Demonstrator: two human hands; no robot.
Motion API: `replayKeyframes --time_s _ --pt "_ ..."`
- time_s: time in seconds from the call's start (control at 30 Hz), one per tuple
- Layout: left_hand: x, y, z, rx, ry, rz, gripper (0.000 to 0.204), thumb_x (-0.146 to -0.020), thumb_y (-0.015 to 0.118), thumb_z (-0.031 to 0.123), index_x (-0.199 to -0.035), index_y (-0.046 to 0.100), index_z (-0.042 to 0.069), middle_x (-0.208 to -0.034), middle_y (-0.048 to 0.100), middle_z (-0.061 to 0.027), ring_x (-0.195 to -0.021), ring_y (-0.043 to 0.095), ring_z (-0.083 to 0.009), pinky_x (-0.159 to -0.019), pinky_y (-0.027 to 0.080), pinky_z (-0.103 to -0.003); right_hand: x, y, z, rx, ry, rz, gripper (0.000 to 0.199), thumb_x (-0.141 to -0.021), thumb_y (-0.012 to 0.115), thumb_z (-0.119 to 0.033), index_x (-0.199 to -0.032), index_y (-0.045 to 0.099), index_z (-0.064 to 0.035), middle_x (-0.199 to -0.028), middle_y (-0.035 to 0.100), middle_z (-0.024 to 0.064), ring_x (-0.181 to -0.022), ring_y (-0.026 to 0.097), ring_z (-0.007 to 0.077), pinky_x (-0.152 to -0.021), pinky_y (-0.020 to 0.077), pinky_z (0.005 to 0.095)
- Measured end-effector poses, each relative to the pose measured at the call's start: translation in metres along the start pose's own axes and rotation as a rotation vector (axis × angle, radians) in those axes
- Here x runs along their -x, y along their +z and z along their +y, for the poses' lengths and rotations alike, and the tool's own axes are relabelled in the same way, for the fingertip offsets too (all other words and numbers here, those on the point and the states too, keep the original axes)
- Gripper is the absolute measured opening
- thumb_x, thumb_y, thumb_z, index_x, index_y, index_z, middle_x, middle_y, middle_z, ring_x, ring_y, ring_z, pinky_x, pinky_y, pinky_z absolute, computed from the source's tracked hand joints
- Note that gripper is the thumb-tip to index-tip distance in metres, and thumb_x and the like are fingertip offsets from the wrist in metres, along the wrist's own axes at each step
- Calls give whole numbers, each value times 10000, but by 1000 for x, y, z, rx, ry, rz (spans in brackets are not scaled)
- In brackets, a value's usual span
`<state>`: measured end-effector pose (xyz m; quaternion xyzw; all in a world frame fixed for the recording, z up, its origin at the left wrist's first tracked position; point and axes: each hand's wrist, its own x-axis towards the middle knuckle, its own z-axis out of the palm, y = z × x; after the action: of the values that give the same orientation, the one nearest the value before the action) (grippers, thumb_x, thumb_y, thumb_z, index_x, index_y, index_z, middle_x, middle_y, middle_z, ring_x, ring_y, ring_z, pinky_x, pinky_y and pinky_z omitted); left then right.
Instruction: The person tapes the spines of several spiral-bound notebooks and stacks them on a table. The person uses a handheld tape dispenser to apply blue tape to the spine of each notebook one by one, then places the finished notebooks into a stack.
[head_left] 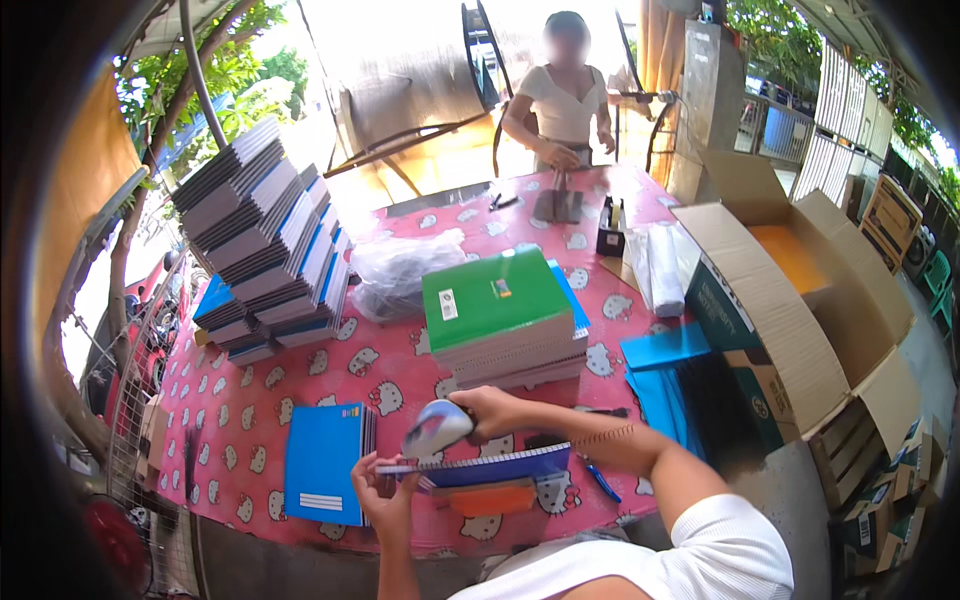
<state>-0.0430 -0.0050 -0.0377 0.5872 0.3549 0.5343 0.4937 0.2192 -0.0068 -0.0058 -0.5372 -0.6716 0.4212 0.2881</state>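
My left hand [385, 492] pinches the left end of a blue notebook [500, 466], held on edge with its row of binding holes facing up. My right hand [488, 412] is closed around a rounded white-and-grey handheld tool [438, 428], just above the notebook's binding edge. The tool is blurred and I cannot tell its exact kind. A thin dark spiral coil [605, 435] sticks out past the notebook's right end, by my right forearm. Left of my left hand lies a short stack of blue notebooks [325, 455]. An orange thing [490, 500] shows below the held notebook.
Beyond my hands stands a green-covered stack [500, 300]. Tall notebook piles [270, 240] lean at the left. Blue-handled pliers [602, 482], blue sheets [665, 345] and black coils [730, 400] lie right, beside an open cardboard box [790, 290]. Across the table stands another person [565, 110].
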Motion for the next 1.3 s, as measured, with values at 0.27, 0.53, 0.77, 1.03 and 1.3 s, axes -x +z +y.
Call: replayKeyframes --time_s 0.27,0.53,0.77,1.03,1.3 --pt "-6 -22 0 197 -71 27 337 -828 655 -80 -1157 617 -18 -1016 674 -99 -937 625 -143 -775 505 -240 -15 10 -19 4 -172 25 569 -613 723 -84 -1159 562 -85 -871 668 123 -813 662 272 -725 514 380" --pt "-4 -30 -12 243 -145 48 342 -827 611 -131 -1142 659 -7 -1003 685 -88 -846 605 -94 -723 484 -216 -19 25 -27 -167 -291 -17 551 -631 726 -115 -1152 554 -60 -974 668 145 -861 654 335 -721 518 412" --pt "-9 -35 -4 324 -175 -105 246 -835 654 -69 -1074 659 -11 -966 680 -96 -874 620 -130 -810 502 -257 36 31 70 673 192 250 705 -673 787 -239 -1275 464 -67 -1234 528 173 -1108 541 381 -878 482 458" --pt "-39 -22 -7 148 235 -316 199 -829 737 126 -914 607 3 -981 652 -132 -891 660 -234 -859 535 -359 198 84 108 569 460 556 782 -728 760 -364 -1355 424 -39 -1426 378 195 -1305 380 384 -1050 329 517" --pt "-6 -12 176 -40 915 231 395 -814 753 344 -843 541 12 -863 620 -148 -686 606 -201 -616 521 -280 222 131 105 780 610 621 768 -781 701 -405 -1402 377 -86 -1379 417 166 -1337 337 351 -1062 219 635"
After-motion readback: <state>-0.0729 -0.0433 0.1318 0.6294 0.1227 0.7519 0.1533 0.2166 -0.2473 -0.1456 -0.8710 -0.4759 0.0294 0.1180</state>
